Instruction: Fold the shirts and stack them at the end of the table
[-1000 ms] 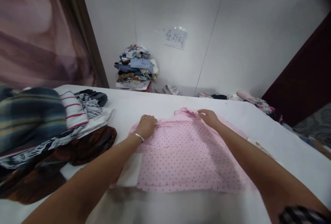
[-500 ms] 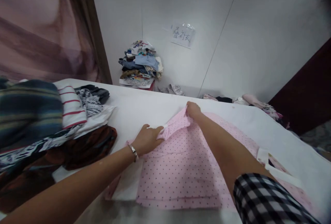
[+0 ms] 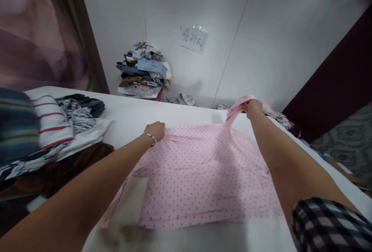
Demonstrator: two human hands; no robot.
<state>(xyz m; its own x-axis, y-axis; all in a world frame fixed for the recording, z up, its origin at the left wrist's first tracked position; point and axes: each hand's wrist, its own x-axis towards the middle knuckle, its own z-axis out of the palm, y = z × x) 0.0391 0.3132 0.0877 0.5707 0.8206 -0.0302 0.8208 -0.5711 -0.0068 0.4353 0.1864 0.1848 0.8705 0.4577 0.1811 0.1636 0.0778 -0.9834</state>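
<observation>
We gripped the pink dotted garment with our left hand, seemingly to anchor it over the tabletop, while our right hand clutched its raised part, perhaps for tension.

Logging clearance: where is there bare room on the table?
White table lies bare between the pink dotted garment and the far edge, from the left hand to the fabric the right hand holds up. Piled clothes crowd the left side.

The white table carried one pink dotted garment, mostly spread flat; on the left side lay a heap of mixed clothes.
</observation>
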